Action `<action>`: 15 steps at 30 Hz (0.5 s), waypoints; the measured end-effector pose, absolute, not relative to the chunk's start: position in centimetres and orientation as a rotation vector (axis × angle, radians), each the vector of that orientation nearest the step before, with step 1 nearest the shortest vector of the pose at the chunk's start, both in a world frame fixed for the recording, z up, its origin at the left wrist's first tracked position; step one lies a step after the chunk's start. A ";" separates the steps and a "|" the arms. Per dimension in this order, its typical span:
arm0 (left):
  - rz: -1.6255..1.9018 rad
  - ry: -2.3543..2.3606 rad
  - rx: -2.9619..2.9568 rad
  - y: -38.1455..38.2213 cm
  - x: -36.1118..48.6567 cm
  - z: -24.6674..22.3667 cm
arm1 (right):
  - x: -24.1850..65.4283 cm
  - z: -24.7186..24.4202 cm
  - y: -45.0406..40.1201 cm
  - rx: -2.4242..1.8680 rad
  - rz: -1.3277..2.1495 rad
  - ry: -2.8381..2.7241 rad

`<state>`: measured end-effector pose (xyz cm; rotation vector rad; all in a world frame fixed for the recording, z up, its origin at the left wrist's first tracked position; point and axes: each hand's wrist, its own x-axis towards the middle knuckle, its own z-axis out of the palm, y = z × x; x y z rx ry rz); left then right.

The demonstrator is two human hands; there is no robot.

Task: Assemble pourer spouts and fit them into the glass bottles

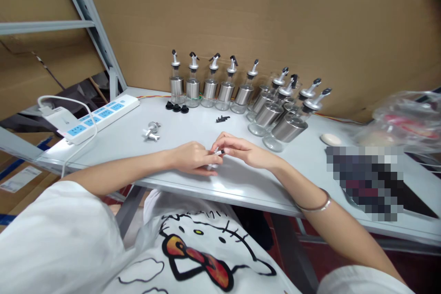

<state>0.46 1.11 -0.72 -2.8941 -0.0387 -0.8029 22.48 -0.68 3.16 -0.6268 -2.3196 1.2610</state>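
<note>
Near the table's front edge, my left hand [195, 158] is closed around a small silver pourer top [216, 157]. The fingers of my right hand [241, 149] pinch at the black tip of that same pourer top, so both hands meet on it. Beyond them lies a small pile of black pieces [223, 119]. To the left, loose silver pourer tops [152, 132] rest on the table. Three black stoppers [177, 108] sit by the bottles at the back.
Several glass bottles with steel sleeves [225, 92] line the back and right. A white power strip [103, 117] with a cable lies at left. On the right are a white oval object [330, 139], a plastic bag [406, 121] and a blurred-out item [368, 183].
</note>
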 end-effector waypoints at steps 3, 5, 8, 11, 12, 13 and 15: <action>-0.749 -0.066 -2.940 1.1 0.4 -0.7 | 22.3 3.1 -0.7 -0.653 1.276 -2.294; -0.715 -0.099 -2.991 1.0 0.4 -0.7 | 22.1 2.9 -0.7 -0.683 1.306 -2.237; -0.761 -0.122 -3.067 1.1 0.3 -0.7 | 21.9 2.7 -0.7 -0.692 1.396 -2.108; -0.820 -0.145 -3.153 1.1 0.2 -0.7 | 21.9 2.8 -0.8 -0.684 1.489 -2.039; -0.819 -0.148 -3.180 1.2 0.1 -0.8 | 22.0 2.9 -0.7 -0.674 1.517 -2.041; -0.813 -0.145 -3.200 1.2 0.1 -0.8 | 22.1 3.0 -0.7 -0.655 1.548 -2.052; -0.817 -0.112 -3.216 1.2 0.1 -0.8 | 22.2 3.1 -0.7 -0.599 1.612 -2.074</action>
